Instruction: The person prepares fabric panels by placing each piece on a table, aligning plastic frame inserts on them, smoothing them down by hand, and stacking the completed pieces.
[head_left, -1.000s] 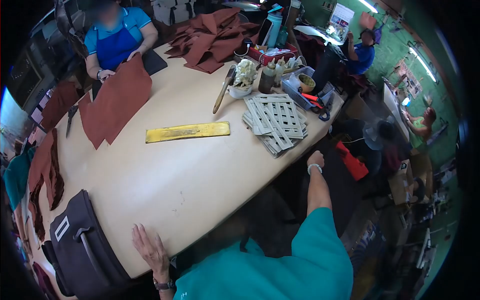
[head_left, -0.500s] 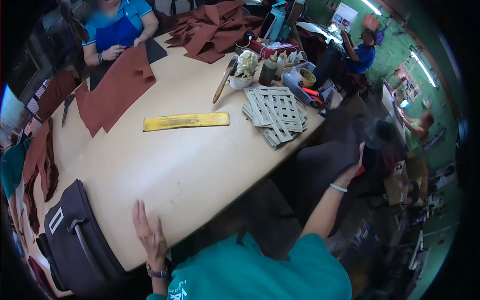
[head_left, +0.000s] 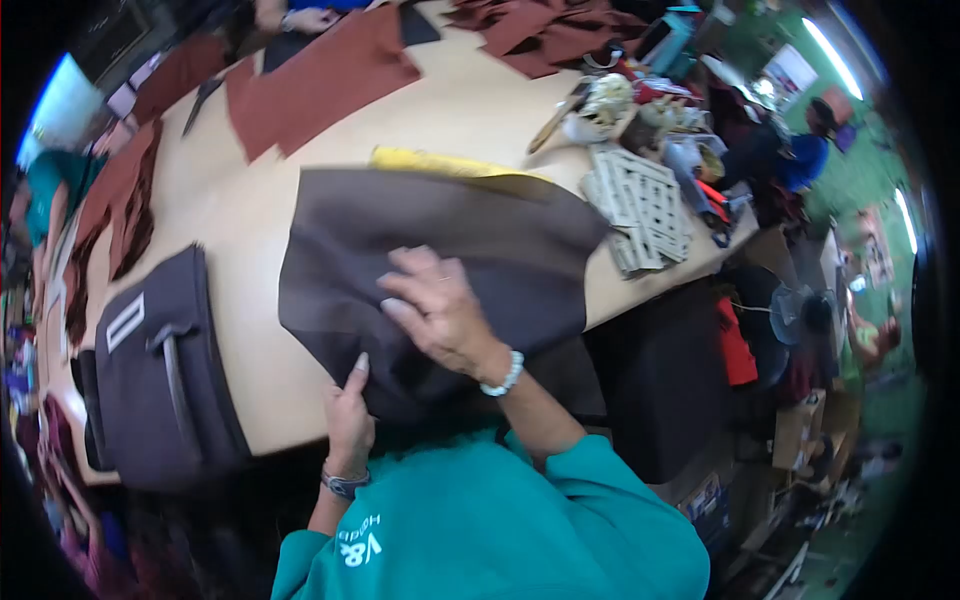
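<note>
A large dark brown sheet [head_left: 450,225] lies over the table's near edge and partly covers a yellow strip [head_left: 405,160]. My left hand [head_left: 350,418] pinches the sheet's lower left edge, thumb on top. My right hand [head_left: 435,310], with a beaded bracelet at the wrist, rests on the middle of the sheet with its fingers spread. To the left of the sheet lies a folded dark piece [head_left: 160,370] with a hammer [head_left: 175,365] and a small pale rectangular frame [head_left: 125,318] on it.
On the table [head_left: 240,330], reddish-brown pieces [head_left: 320,80] lie near a co-worker's hands [head_left: 310,20]. Pale lattice pieces [head_left: 645,205], a brush [head_left: 555,120], a white tub [head_left: 590,125] and a tool basket [head_left: 700,170] stand at the right. Scissors [head_left: 203,103] lie far left.
My right hand has come from beyond the table's right edge to its near side, bringing the dark sheet over the table. My left hand has closed on its edge. The view has shifted.
</note>
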